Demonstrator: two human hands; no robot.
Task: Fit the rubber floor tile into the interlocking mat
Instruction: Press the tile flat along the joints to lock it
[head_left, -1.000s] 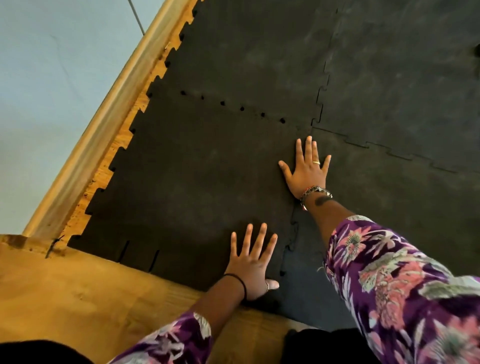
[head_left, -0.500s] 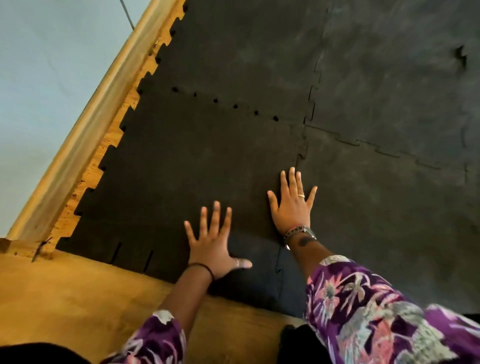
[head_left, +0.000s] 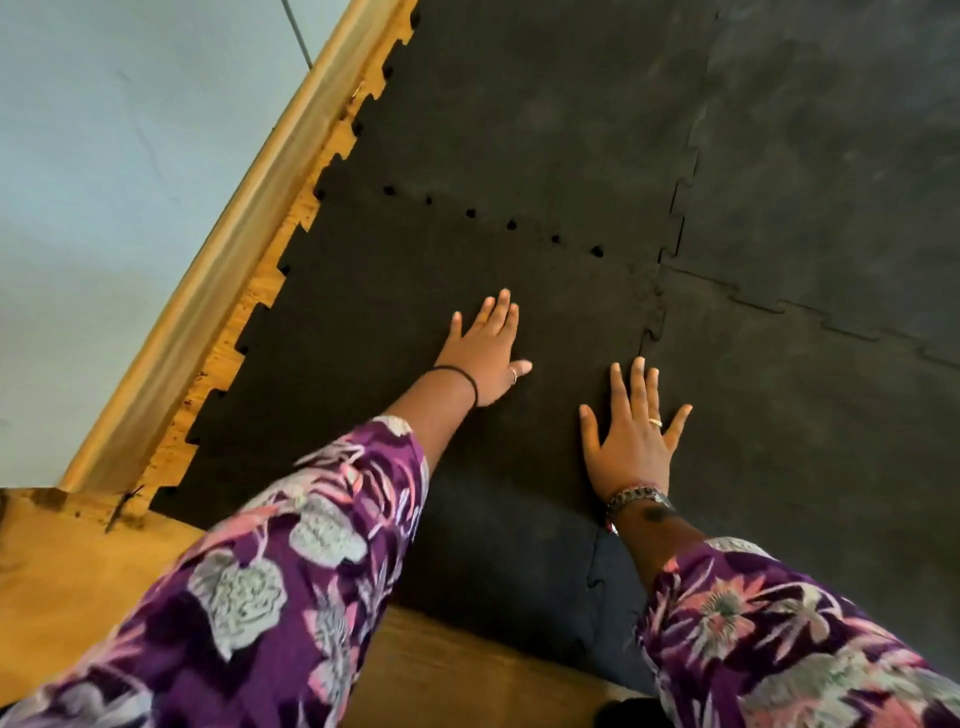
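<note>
**Both palms flat on the tile**

While the tile (head_left: 395, 322) lies on the wooden floor (head_left: 67, 587) with its toothed edges meeting the mat (head_left: 810, 218), both hands rest flat on its top. The left hand (head_left: 485, 353) lies near the tile's middle, fingers (head_left: 501, 312) straight and close together, thumb out to the side; it grips nothing. A thin black band circles that wrist. The right hand (head_left: 634, 441) lies on the tile just beside the seam (head_left: 655, 317) that joins the tile to the mat, fingers spread wide and pressed down, holding nothing. It wears a ring, and a bracelet (head_left: 636, 498) sits on the wrist.

Along the tile's far edge, a row of small dark gaps (head_left: 511, 226) marks the joint with the next mat piece. On the side of the tile away from the seam, the tabs stand free over a strip of bare wood, beside the skirting board (head_left: 208, 291) and a pale wall (head_left: 104, 156). The tile's near edge lies against open floor, partly hidden by the purple floral sleeves (head_left: 291, 571).
</note>
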